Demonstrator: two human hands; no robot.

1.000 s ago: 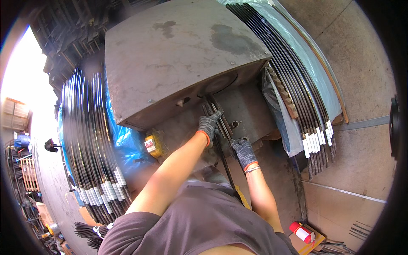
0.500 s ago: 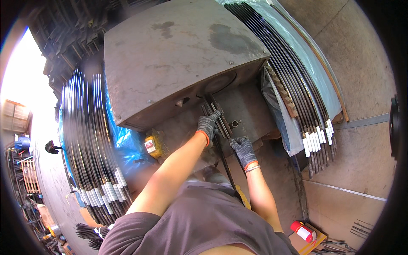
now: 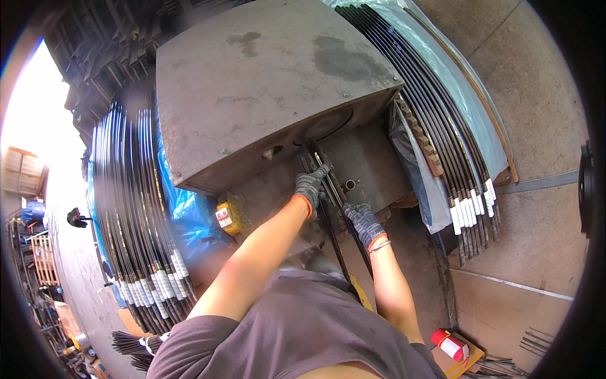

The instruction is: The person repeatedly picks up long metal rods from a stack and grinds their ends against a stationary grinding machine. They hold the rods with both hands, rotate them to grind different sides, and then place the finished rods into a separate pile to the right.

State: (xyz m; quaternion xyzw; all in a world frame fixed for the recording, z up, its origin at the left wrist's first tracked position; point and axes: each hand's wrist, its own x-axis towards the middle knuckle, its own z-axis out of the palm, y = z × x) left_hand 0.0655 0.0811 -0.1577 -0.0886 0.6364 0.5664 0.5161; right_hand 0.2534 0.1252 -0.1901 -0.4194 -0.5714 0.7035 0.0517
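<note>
At frame centre, the dark rod (image 3: 365,256) is slanting from the steel housing (image 3: 271,76) toward lower right; the right hand (image 3: 364,222) is grasping its lower length, the left hand (image 3: 310,183) curling over metal bars (image 3: 335,191), grip unclear.

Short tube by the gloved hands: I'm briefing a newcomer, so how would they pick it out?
Find the large grey metal box, then the metal ledge below its front. On that ledge, just beyond the gloved right hand, sits the short tube. Its round open end faces the camera, unlike the long dark rods beside it.
</note>
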